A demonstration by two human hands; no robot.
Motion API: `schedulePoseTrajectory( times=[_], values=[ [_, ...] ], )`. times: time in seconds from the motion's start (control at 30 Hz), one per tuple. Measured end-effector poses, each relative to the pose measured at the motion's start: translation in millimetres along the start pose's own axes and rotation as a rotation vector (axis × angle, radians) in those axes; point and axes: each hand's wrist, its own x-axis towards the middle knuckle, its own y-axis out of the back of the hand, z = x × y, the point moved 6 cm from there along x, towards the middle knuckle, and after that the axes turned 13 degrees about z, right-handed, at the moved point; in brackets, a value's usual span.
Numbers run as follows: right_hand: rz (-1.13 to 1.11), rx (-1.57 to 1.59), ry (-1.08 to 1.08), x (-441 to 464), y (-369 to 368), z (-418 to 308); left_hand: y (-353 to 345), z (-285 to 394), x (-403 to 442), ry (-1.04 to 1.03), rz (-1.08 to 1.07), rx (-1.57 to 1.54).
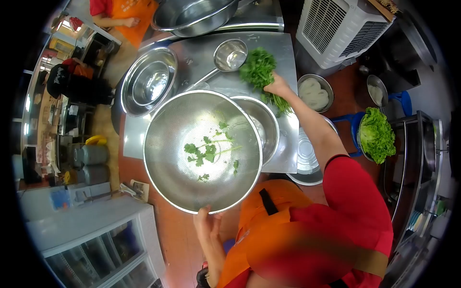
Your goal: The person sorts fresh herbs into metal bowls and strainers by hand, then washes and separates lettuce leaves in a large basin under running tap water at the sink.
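Pinching the near rim of a big, round, perforated silver-metal colander (163,144), L hand (209,233) prob. has a light hold; since the colander juts past the edge of the flat silver-metal tabletop (197,53), slipping fingers could tip it & spill the loose green sprigs (207,152) inside. R hand (277,85) has fingers wrapped round a leafy green herb bunch (257,68) over the tabletop, nr. a long-handled silver-metal dipper (230,55); loose grip = dropped stems.

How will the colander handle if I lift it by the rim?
The colander is probably light for its size, its wall being perforated metal. With the left hand at just one edge of its wide rim, it may tip away from that side. Loose sprigs lie inside, so those would likely slide if it tilts.
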Motion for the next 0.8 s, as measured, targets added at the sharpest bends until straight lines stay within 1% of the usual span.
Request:
schedulePoseTrajectory(
  times=[0.07,0.1,0.2,0.3,0.4,0.5,0.6,0.7,0.8],
  values=[
    [-0.095,-0.297,-0.050,-12.9,-6.1,-29.9,-1.9,-3.5,0.7,0.008,0.007,-0.009],
    [-0.178,-0.382,-0.054,-11.9,-14.6,-36.5,-3.6,-5.0,0.9,0.014,0.009,-0.004],
    [-0.180,-0.439,-0.101,-5.9,-19.4,-43.9,-6.0,-5.6,1.2,0.037,0.003,0.008],
    [-0.187,-0.491,-0.129,-3.6,-7.9,-53.6,-10.0,-8.4,1.5,0.049,-0.014,-0.003],
    [-0.237,-0.323,-0.039,12.7,-14.5,-33.1,-16.0,-10.6,-1.6,0.045,-0.030,0.007],
    [-0.141,-0.245,0.098,30.7,-12.9,-5.6,-20.0,-11.0,1.4,0.034,-0.062,0.017],
    [-0.293,0.007,0.093,12.3,29.6,-36.2,-23.2,-9.1,-0.7,0.032,-0.079,0.025],
    [-0.212,0.069,0.035,-0.3,60.7,-58.0,-26.1,-9.1,3.4,0.029,-0.128,0.050],
    [-0.103,0.268,0.079,4.1,68.8,-65.4,-34.8,-6.0,0.7,0.039,-0.149,0.096]
  ],
)
